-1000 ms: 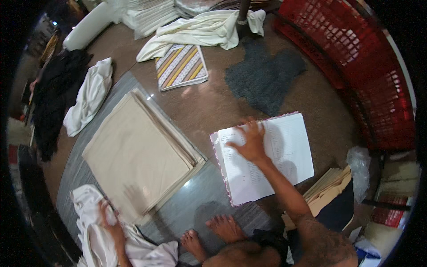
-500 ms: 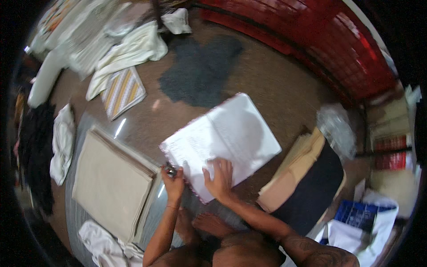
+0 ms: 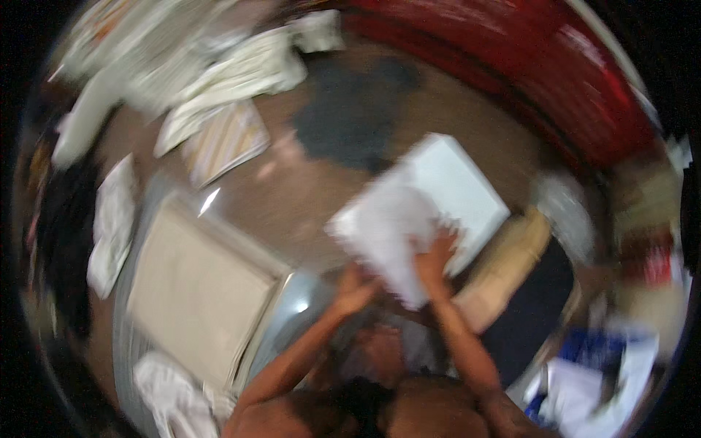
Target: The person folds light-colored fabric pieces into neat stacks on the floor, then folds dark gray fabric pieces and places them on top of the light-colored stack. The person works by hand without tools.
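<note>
Head view, strongly motion-blurred. An open white notebook (image 3: 420, 215) lies tilted on the brown floor (image 3: 292, 201), right of centre, its pages spread flat. The right hand (image 3: 434, 257) rests palm-down on the lower right part of the pages, fingers spread rather than closed around anything. The left hand (image 3: 355, 288) sits at the notebook's lower left edge; the blur hides whether its fingers pinch something or simply touch the paper. Both bare forearms enter from the lower edge. To the left lies a flat beige slab (image 3: 197, 292) on a grey mat (image 3: 299, 310), with white cloth (image 3: 171, 398) bunched at its near corner. A striped folded cloth (image 3: 223, 142) and pale folded fabrics (image 3: 234, 77) lie farther away, beside a dark grey garment (image 3: 350, 124). A red crate-like container (image 3: 577, 80) curves along the upper right; its contents cannot be made out. Just right of the notebook are a tan folder (image 3: 504, 266) and a dark blue cloth (image 3: 533, 314), touching one another.
</note>
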Demonstrator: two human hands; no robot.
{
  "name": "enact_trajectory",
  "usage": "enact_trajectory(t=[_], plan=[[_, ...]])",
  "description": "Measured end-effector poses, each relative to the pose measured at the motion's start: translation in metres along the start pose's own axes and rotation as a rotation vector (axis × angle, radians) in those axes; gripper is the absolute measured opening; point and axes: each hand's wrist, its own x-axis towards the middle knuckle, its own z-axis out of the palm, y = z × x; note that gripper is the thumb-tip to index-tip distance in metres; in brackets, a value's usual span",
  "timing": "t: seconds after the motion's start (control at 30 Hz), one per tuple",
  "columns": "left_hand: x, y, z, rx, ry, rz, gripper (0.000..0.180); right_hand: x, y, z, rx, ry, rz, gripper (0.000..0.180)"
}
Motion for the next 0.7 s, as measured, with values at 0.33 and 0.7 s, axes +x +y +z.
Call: enact_trajectory(t=[0.33,0.7], plan=[[0.047,0.019,-0.013,0.644,0.575,0.333,0.072,0.061,-0.1,0.037,0.018,-0.319,-0.64,0.058],[0.014,0.005,0.013,0.299,0.262,0.322,0.063,0.054,-0.034,0.055,-0.057,-0.325,-0.557,0.037]])
